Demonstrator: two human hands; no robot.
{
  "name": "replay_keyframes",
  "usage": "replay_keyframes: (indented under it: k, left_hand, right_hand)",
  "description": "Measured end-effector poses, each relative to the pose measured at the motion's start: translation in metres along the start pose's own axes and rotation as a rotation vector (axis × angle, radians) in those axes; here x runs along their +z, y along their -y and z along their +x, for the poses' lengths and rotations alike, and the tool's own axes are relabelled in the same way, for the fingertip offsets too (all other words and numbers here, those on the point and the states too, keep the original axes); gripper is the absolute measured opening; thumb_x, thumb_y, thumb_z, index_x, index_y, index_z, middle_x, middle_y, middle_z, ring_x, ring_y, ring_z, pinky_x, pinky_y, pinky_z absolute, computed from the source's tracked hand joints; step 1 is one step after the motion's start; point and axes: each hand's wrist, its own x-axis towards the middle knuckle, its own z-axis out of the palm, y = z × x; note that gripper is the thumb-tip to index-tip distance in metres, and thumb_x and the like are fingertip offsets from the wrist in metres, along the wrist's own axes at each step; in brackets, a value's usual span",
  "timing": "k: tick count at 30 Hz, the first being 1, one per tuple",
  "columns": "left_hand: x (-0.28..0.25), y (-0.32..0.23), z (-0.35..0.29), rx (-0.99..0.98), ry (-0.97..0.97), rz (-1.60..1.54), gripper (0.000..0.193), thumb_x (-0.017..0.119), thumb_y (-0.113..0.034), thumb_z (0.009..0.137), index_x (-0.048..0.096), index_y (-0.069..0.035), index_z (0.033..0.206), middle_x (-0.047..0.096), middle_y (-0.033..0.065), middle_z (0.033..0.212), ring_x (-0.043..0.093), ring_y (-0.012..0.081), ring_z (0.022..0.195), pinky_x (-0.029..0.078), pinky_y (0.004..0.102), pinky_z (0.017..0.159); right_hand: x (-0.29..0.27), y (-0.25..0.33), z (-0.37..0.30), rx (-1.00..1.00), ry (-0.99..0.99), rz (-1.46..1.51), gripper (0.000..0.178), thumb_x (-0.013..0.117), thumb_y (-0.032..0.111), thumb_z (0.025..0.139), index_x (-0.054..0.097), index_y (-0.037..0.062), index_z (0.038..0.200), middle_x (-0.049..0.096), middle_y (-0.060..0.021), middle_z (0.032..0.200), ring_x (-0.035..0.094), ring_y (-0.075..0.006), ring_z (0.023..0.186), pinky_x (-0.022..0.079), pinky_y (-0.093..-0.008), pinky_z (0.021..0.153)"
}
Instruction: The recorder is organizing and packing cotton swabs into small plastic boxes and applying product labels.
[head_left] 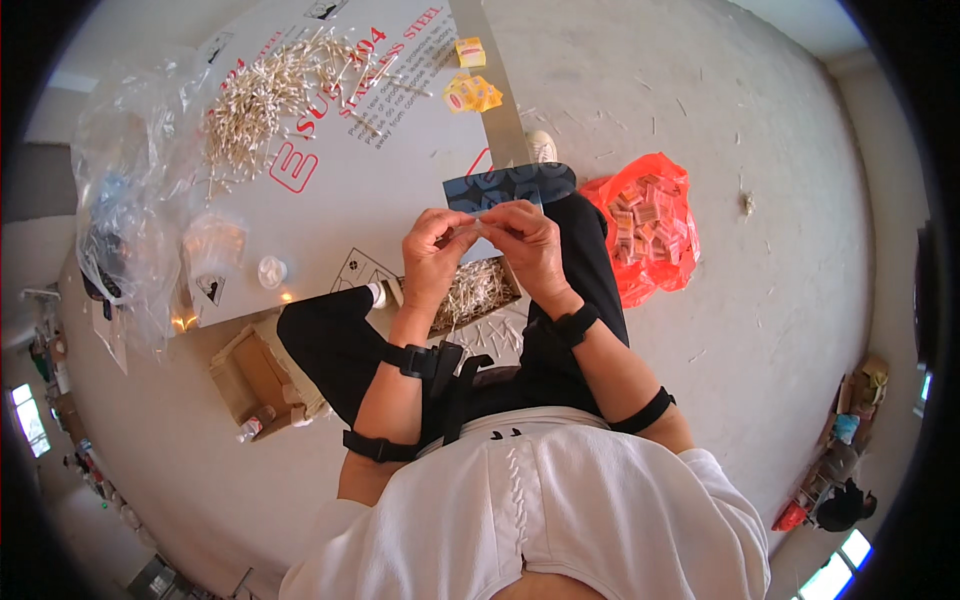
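A person point(620, 500) in a white top and black trousers point(325, 330) sits at a grey worktop point(350, 210), bare forearms strapped in black. At the centre of the clock, with twelve straight ahead of the sitter, the left hand point(430, 255) and the right hand point(532, 250) meet over the lap, each grip narrowed to a pinch on a small pale piece point(478, 227); it is mostly covered, and from here I cannot tell what it is. Just beyond, at one o'clock, a dark sheet point(500, 188) with rounded patterns lies near the right knee. At six, close below the wrists, stands a box point(482, 314) of swabs point(465, 292), with loose sticks point(490, 337) strewn on the floor point(760, 330) beside it. A swab heap point(265, 95) spreads over the worktop at ten, and yellow packets point(473, 93) sit near its edge at twelve. At three, a red bag point(683, 180) gapes around pink packs point(648, 215). A clear bag point(135, 190) slumps at nine, well apart from the hands; at eight, a carton point(235, 385) lies open on the floor, a bottle point(256, 424) at its near side.
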Motion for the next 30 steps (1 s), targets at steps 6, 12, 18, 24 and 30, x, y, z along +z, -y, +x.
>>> replay_keyframes:
  k: [6,12,18,24,30]
  left_hand:
    - [0.009,0.005,0.005,-0.131,-0.022,-0.032,0.011,0.070,0.001,0.082,0.068,-0.001,0.092,0.060,-0.0018,0.087,0.054,0.0031,0.066,0.041,0.0187,0.051]
    - [-0.004,-0.008,0.009,-0.017,0.004,-0.017,0.014,0.070,0.005,0.078,0.065,-0.001,0.090,0.060,0.0008,0.090,0.060,0.0091,0.070,0.048,0.0238,0.057]
    - [-0.007,-0.011,0.012,0.428,0.026,0.528,0.019,0.071,0.006,0.073,0.062,-0.001,0.088,0.058,0.0073,0.089,0.063,0.0241,0.074,0.051,0.0326,0.062]
    - [-0.005,-0.019,0.016,0.560,0.052,0.764,0.015,0.066,0.002,0.073,0.054,-0.003,0.079,0.051,0.0082,0.080,0.058,0.0275,0.072,0.050,0.0373,0.058]
    - [-0.013,-0.012,0.010,0.642,0.058,0.964,0.011,0.062,-0.005,0.076,0.051,-0.004,0.078,0.050,0.0090,0.081,0.058,0.0258,0.072,0.050,0.0374,0.053]
  right_hand:
    - [0.006,0.001,0.002,0.046,-0.045,-0.260,0.013,0.071,0.000,0.078,0.070,0.0018,0.090,0.061,-0.0064,0.080,0.060,-0.0124,0.070,0.046,-0.0243,0.059]
    - [-0.010,-0.006,0.011,0.081,0.038,0.080,0.015,0.070,-0.002,0.077,0.070,0.0011,0.091,0.062,-0.0055,0.083,0.062,-0.0121,0.075,0.048,-0.0248,0.063]
    - [-0.013,-0.001,0.016,-0.168,0.121,-0.235,0.017,0.070,-0.002,0.076,0.069,0.0019,0.093,0.063,-0.0094,0.086,0.065,-0.0235,0.077,0.051,-0.0292,0.066]
    - [-0.013,0.004,0.022,-0.463,0.167,-0.498,0.013,0.067,-0.001,0.071,0.061,0.0029,0.081,0.059,-0.0105,0.085,0.063,-0.0311,0.077,0.052,-0.0353,0.064]
    - [-0.011,0.010,0.030,-0.768,0.174,-0.770,0.010,0.059,0.009,0.072,0.053,0.0053,0.080,0.052,-0.0077,0.081,0.058,-0.0247,0.075,0.050,-0.0365,0.065]
